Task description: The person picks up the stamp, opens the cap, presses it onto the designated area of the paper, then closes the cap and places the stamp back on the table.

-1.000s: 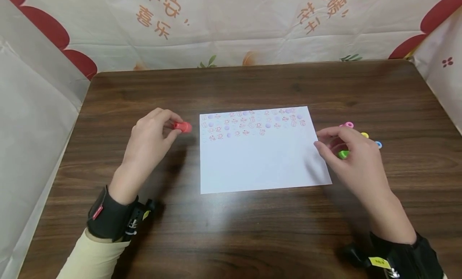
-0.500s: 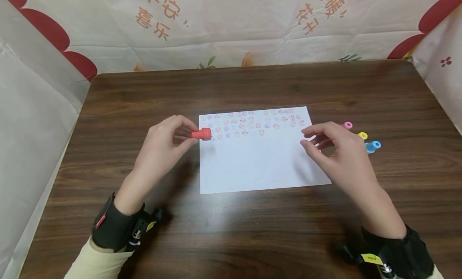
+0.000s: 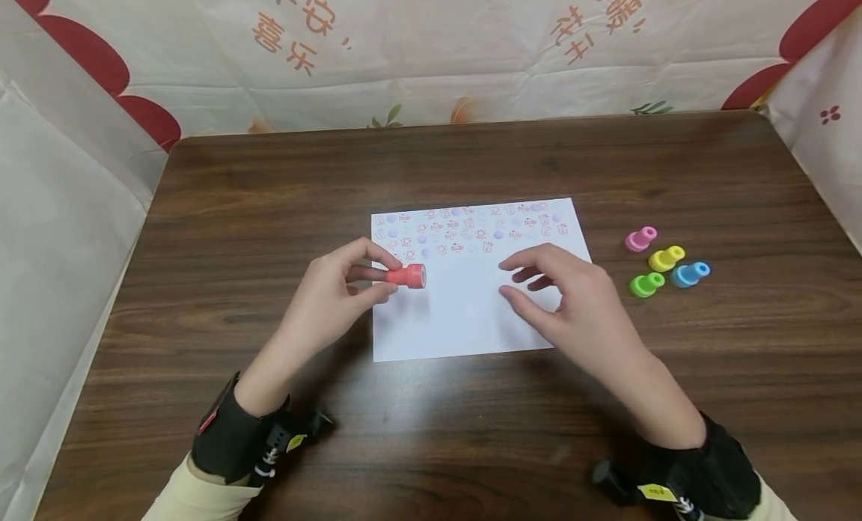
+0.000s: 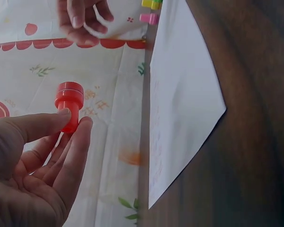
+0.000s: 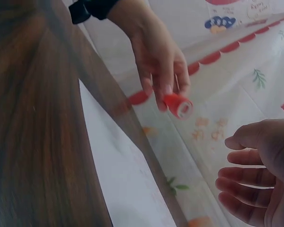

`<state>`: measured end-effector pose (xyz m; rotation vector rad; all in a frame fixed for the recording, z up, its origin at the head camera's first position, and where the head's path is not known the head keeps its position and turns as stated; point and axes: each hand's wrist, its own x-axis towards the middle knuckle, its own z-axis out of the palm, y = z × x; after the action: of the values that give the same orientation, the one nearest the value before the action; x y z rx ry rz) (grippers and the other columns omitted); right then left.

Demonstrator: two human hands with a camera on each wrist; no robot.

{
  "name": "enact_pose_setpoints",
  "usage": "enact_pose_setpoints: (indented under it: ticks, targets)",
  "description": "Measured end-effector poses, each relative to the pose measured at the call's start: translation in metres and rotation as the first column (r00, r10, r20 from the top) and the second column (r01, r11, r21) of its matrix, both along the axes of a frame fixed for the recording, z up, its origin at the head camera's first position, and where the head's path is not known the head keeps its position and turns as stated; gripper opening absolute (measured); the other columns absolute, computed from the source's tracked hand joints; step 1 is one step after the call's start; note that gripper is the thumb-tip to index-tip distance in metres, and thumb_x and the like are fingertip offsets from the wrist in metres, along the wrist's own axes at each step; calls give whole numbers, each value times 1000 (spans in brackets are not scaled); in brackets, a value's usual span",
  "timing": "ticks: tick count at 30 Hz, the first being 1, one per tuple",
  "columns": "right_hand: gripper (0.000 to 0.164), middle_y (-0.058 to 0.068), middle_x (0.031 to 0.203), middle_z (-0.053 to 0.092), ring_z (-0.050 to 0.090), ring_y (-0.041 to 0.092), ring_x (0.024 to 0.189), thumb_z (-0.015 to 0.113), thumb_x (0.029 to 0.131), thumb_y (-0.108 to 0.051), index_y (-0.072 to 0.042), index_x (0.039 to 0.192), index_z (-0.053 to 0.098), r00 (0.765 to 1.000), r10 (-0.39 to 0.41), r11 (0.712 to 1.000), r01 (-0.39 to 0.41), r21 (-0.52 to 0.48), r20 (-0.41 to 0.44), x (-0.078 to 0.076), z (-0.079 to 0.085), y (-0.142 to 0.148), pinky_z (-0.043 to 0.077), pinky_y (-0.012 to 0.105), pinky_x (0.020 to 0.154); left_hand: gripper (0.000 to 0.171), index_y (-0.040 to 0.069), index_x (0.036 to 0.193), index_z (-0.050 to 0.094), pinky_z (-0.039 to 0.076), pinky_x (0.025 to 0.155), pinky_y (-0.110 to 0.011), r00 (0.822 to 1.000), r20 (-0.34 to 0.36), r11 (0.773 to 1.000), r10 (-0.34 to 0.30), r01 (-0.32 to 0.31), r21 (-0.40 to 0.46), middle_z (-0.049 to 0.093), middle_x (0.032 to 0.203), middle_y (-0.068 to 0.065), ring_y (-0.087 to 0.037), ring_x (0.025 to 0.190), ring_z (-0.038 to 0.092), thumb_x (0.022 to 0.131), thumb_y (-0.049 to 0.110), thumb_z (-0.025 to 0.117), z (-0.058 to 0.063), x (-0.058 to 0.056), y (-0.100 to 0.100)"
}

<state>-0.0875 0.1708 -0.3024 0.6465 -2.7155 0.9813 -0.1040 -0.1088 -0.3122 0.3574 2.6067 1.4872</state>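
My left hand (image 3: 334, 285) pinches a red stamp (image 3: 408, 276) between thumb and fingers, held sideways above the left part of a white sheet of paper (image 3: 458, 311). In the right wrist view the round end face of the red stamp (image 5: 183, 109) shows. Small red and purple stamped prints (image 3: 458, 225) run in rows across the paper's upper part. Over the right part of the sheet is my right hand (image 3: 582, 311), its fingers loosely bent and thumb apart, holding nothing. A gap separates it from the red stamp.
Right of the paper, several stamps stand on the dark wooden table (image 3: 431, 431): pink (image 3: 640, 239), yellow (image 3: 667, 258), green (image 3: 647, 284) and blue (image 3: 691, 274). A patterned white cloth (image 3: 417, 49) hangs behind the table's far edge.
My left hand has carried the red stamp rightward from beside the paper to above it. My right hand has moved left over the paper, uncovering the stamps at right.
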Motion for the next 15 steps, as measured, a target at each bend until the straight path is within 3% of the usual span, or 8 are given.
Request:
enact_pose_setpoints:
  ticks: [4,10,15]
  targets:
    - [32,3,100,71,66,16,86,79,78,-19,-11,106,66,999,32,999,-33,5,25,1,-2,-14,60,42,70,23,9,100,64,54,61,-35,1000,24,999,-13,12,38,67,109,-9,-14,91,69,80,0,73,-5,3,4]
    - [36,1,103,71,67,15,85,77,80,-25,-11,111,65,993,99,995,-98,-16,63,2,-7,-35,60,38,73,22,10,98,64,51,56,-31,998,58,997,-33,30,66,67,107,-8,-13,89,70,80,1,74,-13,10,13]
    - [32,-3,98,72,66,5,80,77,80,-25,-12,108,67,986,133,990,-127,-60,101,4,-14,-47,60,32,73,21,11,96,64,49,55,-29,996,60,993,-68,62,99,69,105,-7,-11,88,70,80,0,72,-16,15,20]
